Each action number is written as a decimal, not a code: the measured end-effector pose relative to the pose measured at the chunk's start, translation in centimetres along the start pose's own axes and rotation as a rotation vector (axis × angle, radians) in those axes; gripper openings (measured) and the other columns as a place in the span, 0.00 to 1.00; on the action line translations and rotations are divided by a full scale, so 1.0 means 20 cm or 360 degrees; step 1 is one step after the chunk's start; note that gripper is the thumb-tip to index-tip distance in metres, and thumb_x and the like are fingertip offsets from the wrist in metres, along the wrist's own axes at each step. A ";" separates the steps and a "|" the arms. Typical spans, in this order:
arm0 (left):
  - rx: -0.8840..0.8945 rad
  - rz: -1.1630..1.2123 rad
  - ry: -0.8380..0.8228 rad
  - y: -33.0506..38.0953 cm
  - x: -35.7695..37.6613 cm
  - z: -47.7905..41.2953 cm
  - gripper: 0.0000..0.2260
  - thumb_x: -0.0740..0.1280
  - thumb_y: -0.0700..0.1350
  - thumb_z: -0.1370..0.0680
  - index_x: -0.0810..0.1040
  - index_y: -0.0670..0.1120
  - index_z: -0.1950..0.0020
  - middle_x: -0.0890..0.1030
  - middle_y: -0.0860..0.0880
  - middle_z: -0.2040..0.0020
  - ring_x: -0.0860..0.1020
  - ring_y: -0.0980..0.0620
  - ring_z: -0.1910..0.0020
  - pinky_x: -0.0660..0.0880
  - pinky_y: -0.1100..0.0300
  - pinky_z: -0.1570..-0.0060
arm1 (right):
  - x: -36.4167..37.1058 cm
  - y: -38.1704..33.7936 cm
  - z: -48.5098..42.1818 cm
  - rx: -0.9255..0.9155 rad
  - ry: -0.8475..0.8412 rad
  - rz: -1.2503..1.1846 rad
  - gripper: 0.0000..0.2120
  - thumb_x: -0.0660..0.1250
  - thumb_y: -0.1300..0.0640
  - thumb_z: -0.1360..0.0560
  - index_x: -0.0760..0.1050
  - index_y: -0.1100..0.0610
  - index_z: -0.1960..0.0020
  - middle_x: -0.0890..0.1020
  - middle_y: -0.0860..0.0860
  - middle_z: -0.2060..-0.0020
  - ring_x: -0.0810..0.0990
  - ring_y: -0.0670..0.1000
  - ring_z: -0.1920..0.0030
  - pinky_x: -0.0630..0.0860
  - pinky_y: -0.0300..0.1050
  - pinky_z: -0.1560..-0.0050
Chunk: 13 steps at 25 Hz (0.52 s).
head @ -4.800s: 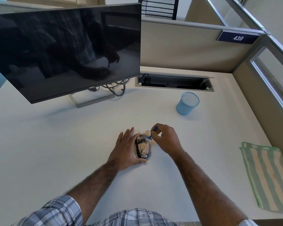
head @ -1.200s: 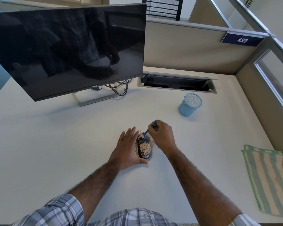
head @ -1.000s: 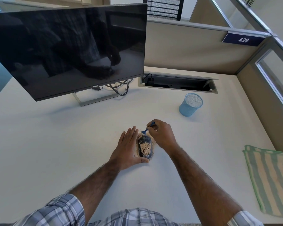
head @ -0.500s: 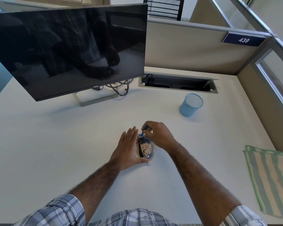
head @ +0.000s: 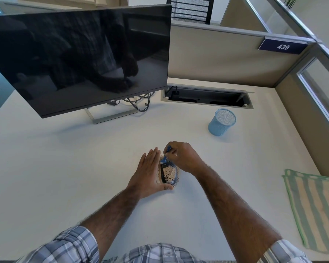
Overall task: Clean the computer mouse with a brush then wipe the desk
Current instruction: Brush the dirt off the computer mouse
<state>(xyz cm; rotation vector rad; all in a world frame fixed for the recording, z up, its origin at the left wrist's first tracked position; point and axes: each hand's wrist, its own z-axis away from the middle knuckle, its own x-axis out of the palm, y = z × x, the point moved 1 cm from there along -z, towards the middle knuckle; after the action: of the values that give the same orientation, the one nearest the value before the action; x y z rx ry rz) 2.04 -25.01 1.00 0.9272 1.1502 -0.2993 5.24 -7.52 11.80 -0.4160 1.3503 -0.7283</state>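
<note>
A dark computer mouse [head: 169, 172] lies on the white desk [head: 65, 168], its top covered in tan crumbs, with more crumbs on the desk around it. My left hand [head: 147, 173] rests flat against the mouse's left side, thumb hooked under its near end. My right hand [head: 182, 156] pinches a small blue brush [head: 164, 158], whose head touches the far end of the mouse. A green and cream striped cloth [head: 313, 209] lies folded at the desk's right edge.
A black monitor [head: 78, 59] on a metal stand fills the back left, cables behind it. A blue mesh cup [head: 221, 122] stands at the back right, in front of an open cable tray [head: 207, 97]. Beige partition walls close off the back and right.
My right hand has come down and towards me, bringing the brush head from above the mouse's far end onto it. My left hand has stayed against the mouse.
</note>
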 end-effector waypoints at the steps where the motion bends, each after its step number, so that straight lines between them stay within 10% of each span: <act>1: 0.0002 0.0001 -0.0002 0.00 0.00 0.00 0.63 0.55 0.85 0.36 0.37 0.45 0.17 0.36 0.50 0.16 0.33 0.55 0.19 0.36 0.52 0.20 | 0.00 -0.01 0.00 0.0003 0.0005 -0.0005 0.06 0.66 0.60 0.23 0.81 0.53 0.49 0.84 0.45 0.58 0.82 0.47 0.56 0.82 0.50 0.53; 13: 0.0006 -0.0008 0.0004 0.00 0.00 0.00 0.63 0.55 0.85 0.36 0.38 0.44 0.17 0.36 0.49 0.16 0.34 0.53 0.19 0.35 0.52 0.20 | 0.01 -0.03 -0.01 0.0046 0.0061 0.0028 0.06 0.66 0.60 0.23 0.81 0.56 0.49 0.85 0.50 0.58 0.82 0.51 0.56 0.82 0.55 0.52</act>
<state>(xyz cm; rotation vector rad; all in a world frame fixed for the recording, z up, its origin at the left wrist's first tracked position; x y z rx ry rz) 2.06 -25.08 0.96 0.9281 1.1546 -0.3046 4.89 -7.97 12.03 -0.3684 1.3762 -0.7438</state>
